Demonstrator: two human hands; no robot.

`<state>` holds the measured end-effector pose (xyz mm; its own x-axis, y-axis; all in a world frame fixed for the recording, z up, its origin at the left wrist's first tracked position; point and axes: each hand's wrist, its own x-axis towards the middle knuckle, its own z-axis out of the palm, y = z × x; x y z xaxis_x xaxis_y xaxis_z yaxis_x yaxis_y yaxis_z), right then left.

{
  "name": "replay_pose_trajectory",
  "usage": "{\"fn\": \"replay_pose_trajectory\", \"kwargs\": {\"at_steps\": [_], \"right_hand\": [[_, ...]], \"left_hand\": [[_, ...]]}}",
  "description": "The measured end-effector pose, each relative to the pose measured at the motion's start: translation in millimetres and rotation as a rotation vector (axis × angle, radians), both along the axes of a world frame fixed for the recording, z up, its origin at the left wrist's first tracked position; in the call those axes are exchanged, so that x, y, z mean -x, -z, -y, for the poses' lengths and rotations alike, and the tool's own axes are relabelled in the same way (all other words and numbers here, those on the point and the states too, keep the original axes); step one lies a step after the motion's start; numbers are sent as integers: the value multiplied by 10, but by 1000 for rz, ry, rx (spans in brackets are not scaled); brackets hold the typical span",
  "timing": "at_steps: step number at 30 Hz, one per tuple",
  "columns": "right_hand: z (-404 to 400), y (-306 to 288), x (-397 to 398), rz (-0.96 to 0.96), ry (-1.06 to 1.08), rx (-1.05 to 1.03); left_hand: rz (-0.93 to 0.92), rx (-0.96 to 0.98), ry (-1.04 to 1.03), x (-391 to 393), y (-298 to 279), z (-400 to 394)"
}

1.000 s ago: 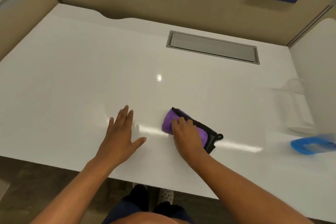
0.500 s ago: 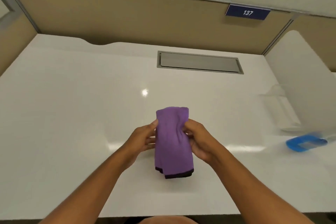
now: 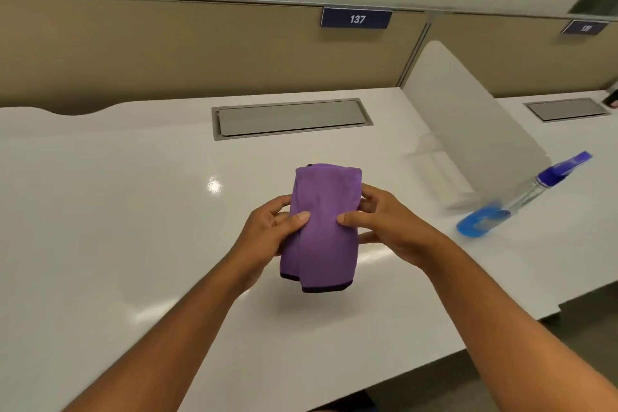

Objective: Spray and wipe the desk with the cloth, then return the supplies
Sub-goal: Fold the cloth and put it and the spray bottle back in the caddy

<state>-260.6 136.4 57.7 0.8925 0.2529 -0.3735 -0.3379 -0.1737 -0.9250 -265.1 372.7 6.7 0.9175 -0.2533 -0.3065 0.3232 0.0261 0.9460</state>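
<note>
Both hands hold the folded purple cloth [image 3: 322, 227] up in the air above the middle of the white desk [image 3: 117, 227]; its shadow lies on the surface below, so it is clear of the desk. The cloth hangs upright, with a black-trimmed hem at its lower edge.

Left hand [image 3: 267, 234] — closed on the cloth's left side, thumb pressed on the front face, the other fingers wrapped behind. Right hand [image 3: 384, 224] — closed on the right side, thumb on the front, fingers curled round the edge. The two thumbs nearly meet across the middle of the cloth.

Spray bottle [image 3: 521, 199] — clear body with blue liquid and a blue spray head, standing on the desk to the right, well apart from the hands, just beside the low white divider panel [image 3: 468, 130].

Grey recessed cable hatch [image 3: 292, 118] is set in the desk beyond the cloth, near the tan partition wall [image 3: 167, 50]. A dark blue number plate [image 3: 356, 18] reading 137 is fixed at the top of the partition.
</note>
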Motion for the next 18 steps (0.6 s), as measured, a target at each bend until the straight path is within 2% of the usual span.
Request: {"fn": "replay_pose_trajectory", "kwargs": {"at_steps": [5, 9, 18], "right_hand": [[371, -97, -173, 69, 52, 3], [755, -262, -409, 131, 41, 89], [2105, -1292, -1294, 219, -87, 414]], "left_hand": [[40, -45, -31, -209, -143, 395], [81, -73, -24, -449, -281, 793], [229, 14, -40, -1231, -763, 2143]]}}
